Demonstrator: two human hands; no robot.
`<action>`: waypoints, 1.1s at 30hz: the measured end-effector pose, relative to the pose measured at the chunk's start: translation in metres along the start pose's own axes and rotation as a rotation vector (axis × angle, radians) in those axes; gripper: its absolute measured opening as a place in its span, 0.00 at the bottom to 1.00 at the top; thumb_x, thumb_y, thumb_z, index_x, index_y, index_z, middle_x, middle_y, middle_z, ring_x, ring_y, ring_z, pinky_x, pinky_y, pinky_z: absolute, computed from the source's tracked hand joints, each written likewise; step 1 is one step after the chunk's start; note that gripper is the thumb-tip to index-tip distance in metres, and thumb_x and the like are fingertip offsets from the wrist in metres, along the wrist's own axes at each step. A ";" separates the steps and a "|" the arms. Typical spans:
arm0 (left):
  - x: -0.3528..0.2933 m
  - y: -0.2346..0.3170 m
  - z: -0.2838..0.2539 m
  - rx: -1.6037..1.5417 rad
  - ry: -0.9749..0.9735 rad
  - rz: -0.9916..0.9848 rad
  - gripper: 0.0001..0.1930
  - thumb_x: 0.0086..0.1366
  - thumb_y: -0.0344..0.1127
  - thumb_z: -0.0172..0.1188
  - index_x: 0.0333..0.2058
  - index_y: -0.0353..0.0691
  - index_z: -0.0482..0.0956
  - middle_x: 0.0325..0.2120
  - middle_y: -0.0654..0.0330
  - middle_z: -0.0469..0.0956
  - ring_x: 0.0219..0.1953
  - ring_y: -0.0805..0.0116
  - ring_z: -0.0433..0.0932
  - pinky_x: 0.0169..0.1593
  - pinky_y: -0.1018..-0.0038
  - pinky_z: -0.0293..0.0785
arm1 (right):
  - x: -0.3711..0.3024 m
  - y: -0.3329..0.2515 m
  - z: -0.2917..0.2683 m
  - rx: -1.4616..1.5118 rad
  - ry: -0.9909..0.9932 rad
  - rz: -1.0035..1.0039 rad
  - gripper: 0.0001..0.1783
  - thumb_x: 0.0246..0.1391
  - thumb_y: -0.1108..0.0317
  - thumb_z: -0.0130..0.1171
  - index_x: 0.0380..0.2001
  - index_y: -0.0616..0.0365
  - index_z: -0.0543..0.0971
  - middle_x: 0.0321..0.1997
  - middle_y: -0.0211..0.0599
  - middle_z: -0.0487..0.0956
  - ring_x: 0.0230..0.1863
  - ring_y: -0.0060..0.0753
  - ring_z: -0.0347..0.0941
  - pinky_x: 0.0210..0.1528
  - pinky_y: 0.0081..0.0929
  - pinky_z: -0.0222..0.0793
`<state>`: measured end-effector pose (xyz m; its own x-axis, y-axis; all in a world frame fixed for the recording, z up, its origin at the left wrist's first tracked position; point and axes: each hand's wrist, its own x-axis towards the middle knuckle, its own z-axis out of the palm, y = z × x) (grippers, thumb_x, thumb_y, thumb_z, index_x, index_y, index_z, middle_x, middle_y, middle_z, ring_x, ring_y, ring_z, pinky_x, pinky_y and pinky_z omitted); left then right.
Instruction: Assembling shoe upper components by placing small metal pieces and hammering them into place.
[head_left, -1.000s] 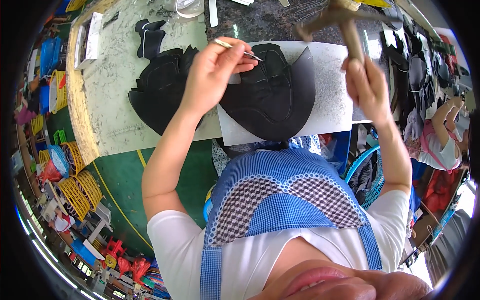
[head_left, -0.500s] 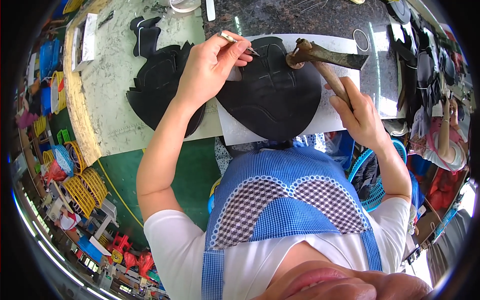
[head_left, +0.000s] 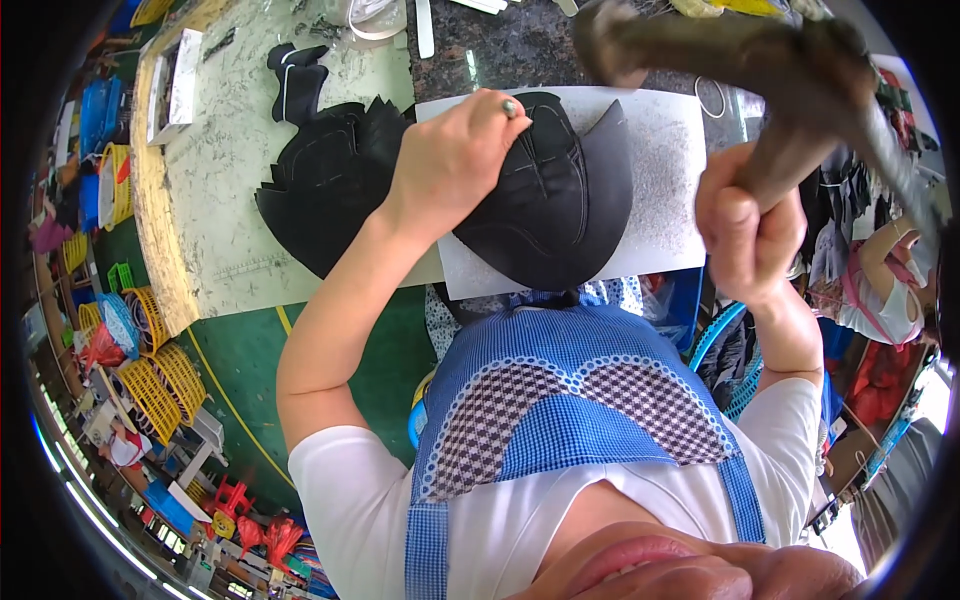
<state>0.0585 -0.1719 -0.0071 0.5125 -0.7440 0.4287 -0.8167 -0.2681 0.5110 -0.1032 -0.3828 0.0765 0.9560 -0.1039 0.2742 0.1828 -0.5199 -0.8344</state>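
In my left hand [head_left: 450, 165] is a slim metal rod-like tool, probably a punch [head_left: 509, 108], held upright with its end toward me. Its lower tip is hidden behind my fingers, over the black cut piece [head_left: 550, 225], which looks like leather and has slits and thin outlines. A grey-black flap shows along that piece's right side. My right hand [head_left: 745, 225] grips the wooden handle of a hammer [head_left: 735, 55], raised well above the table and blurred. Left of the black piece lies a stack of similar black pieces [head_left: 330, 190], partly behind my left wrist.
Beneath the black piece is a white board [head_left: 665, 190] on a dark speckled slab [head_left: 520, 55]. A strapped black bundle [head_left: 300, 85], a white roll [head_left: 375, 15] and a white box [head_left: 173, 88] stand farther back. A blue basket [head_left: 735, 375] is below the table at right.
My right hand has lifted the hammer from over the black piece up and to the right. My left hand has turned the tool upright and moved slightly right. The black piece has shifted a little.
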 end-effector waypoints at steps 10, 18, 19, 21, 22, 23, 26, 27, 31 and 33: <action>0.002 -0.017 0.002 -0.767 -0.065 -0.563 0.15 0.71 0.41 0.52 0.39 0.32 0.75 0.31 0.58 0.80 0.33 0.72 0.81 0.38 0.79 0.76 | -0.011 0.018 0.003 -0.017 -0.025 0.467 0.19 0.64 0.54 0.53 0.34 0.63 0.70 0.17 0.29 0.65 0.19 0.19 0.60 0.20 0.21 0.55; 0.004 -0.016 0.001 -0.679 -0.071 -0.502 0.13 0.70 0.39 0.53 0.40 0.34 0.76 0.32 0.59 0.81 0.32 0.73 0.81 0.36 0.79 0.76 | -0.017 0.031 0.002 -0.094 -0.058 0.453 0.18 0.64 0.54 0.53 0.35 0.61 0.71 0.18 0.24 0.66 0.19 0.13 0.59 0.21 0.16 0.55; 0.003 -0.015 0.002 -0.679 -0.066 -0.501 0.13 0.70 0.39 0.53 0.40 0.34 0.76 0.32 0.59 0.81 0.32 0.73 0.81 0.36 0.79 0.76 | -0.015 0.024 0.002 -0.097 -0.060 0.449 0.18 0.64 0.54 0.53 0.35 0.61 0.71 0.18 0.24 0.66 0.19 0.13 0.59 0.21 0.16 0.55; 0.001 -0.011 0.004 -0.361 -0.031 -0.300 0.08 0.67 0.36 0.56 0.33 0.36 0.75 0.24 0.61 0.80 0.25 0.69 0.82 0.29 0.79 0.75 | -0.007 0.004 0.003 0.111 0.048 0.361 0.17 0.64 0.57 0.53 0.34 0.62 0.71 0.19 0.23 0.66 0.20 0.11 0.58 0.21 0.15 0.54; 0.001 -0.008 0.004 -0.159 0.013 -0.174 0.07 0.64 0.35 0.58 0.30 0.39 0.73 0.23 0.62 0.79 0.23 0.65 0.80 0.26 0.74 0.74 | -0.004 0.000 0.001 0.204 0.063 0.245 0.14 0.64 0.61 0.53 0.35 0.64 0.71 0.20 0.23 0.67 0.20 0.10 0.57 0.21 0.14 0.54; 0.004 -0.004 0.004 -0.164 0.016 -0.171 0.07 0.64 0.35 0.58 0.30 0.39 0.73 0.23 0.62 0.79 0.23 0.65 0.80 0.26 0.74 0.74 | -0.003 -0.002 -0.002 0.285 0.056 0.111 0.12 0.63 0.64 0.54 0.34 0.64 0.70 0.20 0.25 0.67 0.19 0.11 0.57 0.21 0.15 0.54; 0.005 0.008 0.003 0.214 0.031 0.064 0.07 0.62 0.37 0.60 0.31 0.41 0.73 0.20 0.61 0.77 0.21 0.62 0.79 0.23 0.68 0.73 | 0.016 0.003 0.008 -0.309 -0.117 -0.271 0.11 0.57 0.69 0.59 0.29 0.64 0.69 0.19 0.44 0.71 0.14 0.35 0.64 0.20 0.28 0.62; 0.004 0.005 0.004 0.213 0.030 0.064 0.07 0.62 0.37 0.60 0.31 0.41 0.73 0.20 0.61 0.77 0.21 0.62 0.79 0.23 0.68 0.73 | 0.004 0.014 0.019 -0.284 -0.150 0.024 0.11 0.56 0.68 0.61 0.31 0.64 0.70 0.17 0.47 0.71 0.14 0.43 0.64 0.21 0.31 0.63; 0.002 -0.021 0.004 -0.703 0.037 -0.589 0.13 0.69 0.40 0.55 0.36 0.33 0.74 0.27 0.56 0.82 0.30 0.71 0.83 0.33 0.78 0.78 | 0.008 0.015 0.011 -0.115 -0.032 0.252 0.16 0.63 0.58 0.55 0.36 0.62 0.72 0.16 0.20 0.66 0.16 0.11 0.58 0.17 0.15 0.52; 0.003 -0.024 0.001 -0.816 0.052 -0.544 0.14 0.69 0.39 0.54 0.37 0.31 0.75 0.28 0.55 0.81 0.32 0.70 0.83 0.37 0.77 0.80 | 0.005 0.023 0.006 -0.012 0.045 0.352 0.18 0.65 0.55 0.52 0.35 0.61 0.72 0.14 0.19 0.63 0.14 0.08 0.55 0.15 0.12 0.49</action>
<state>0.0794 -0.1679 -0.0194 0.7915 -0.6112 0.0042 -0.0416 -0.0471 0.9980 -0.0929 -0.3902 0.0559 0.9487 -0.3161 -0.0084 -0.1594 -0.4551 -0.8761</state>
